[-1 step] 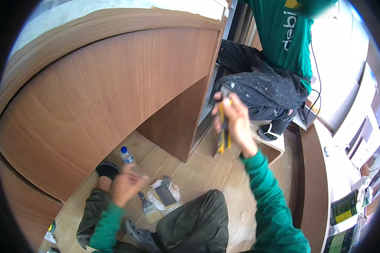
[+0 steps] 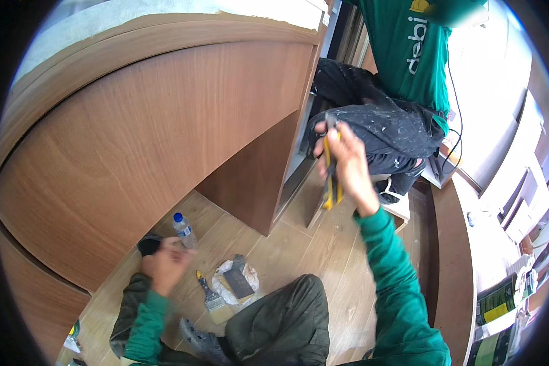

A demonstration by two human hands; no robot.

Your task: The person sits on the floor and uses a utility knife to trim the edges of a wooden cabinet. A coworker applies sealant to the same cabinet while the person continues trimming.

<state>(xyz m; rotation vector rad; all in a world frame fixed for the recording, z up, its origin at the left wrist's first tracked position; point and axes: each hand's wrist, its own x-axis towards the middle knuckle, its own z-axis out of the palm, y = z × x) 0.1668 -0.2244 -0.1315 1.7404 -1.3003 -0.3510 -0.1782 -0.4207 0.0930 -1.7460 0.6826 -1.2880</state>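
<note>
My right hand [image 2: 349,160] is raised in front of the cabinet's side, closed round what looks like a utility knife [image 2: 330,171]. Its body is yellow and black, and a grey metal tip points up and away from me. My left hand [image 2: 165,266] is low at the left, beside a water bottle [image 2: 185,232] with a blue cap. Motion smears its fingers, so I cannot make out whether they hold anything. On the floor by my knee lie a paintbrush [image 2: 214,303] and a grey block [image 2: 238,280] on a crumpled white cloth [image 2: 224,267].
A large wooden cabinet [image 2: 158,122] fills the upper left. Another person [image 2: 402,116] in a green shirt and paint-spotted trousers sits ahead at the right. Paint cans [image 2: 497,302] and papers stand along the right side. A wood-look floor [image 2: 299,256] lies between.
My left hand has shifted left and slightly down. My right hand has moved a little to the right with the utility knife, whose lower end has swung rightward.
</note>
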